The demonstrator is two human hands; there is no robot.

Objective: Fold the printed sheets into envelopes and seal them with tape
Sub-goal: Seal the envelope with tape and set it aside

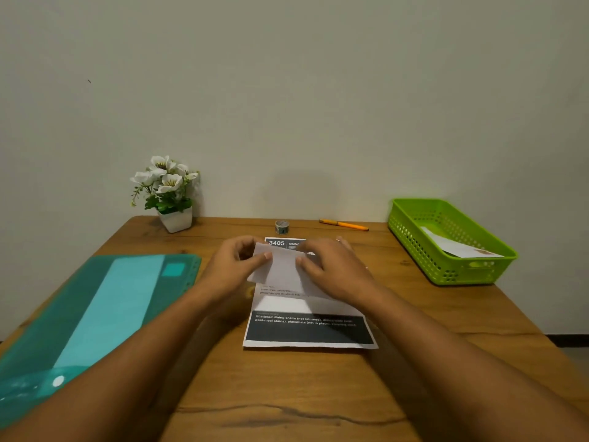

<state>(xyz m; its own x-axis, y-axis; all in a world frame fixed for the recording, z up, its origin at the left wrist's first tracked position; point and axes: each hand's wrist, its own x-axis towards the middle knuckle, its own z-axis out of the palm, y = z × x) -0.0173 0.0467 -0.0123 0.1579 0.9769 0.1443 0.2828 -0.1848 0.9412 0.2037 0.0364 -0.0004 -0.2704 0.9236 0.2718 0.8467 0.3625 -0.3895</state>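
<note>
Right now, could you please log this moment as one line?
left hand pinches paper | right hand holds paper | tape behind sheet

Left hand (237, 263), right hand (331, 266) pinch folded paper (282, 266).

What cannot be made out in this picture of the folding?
All in the head view:
- Middle text of the printed sheet: covered by the white paper and both hands.
- Whether the white paper is a flap of that sheet: the left hand and right hand hide its edges.
- Pattern on the tape roll: too small.
- The envelope in the green basket: partly behind its wall.
</note>
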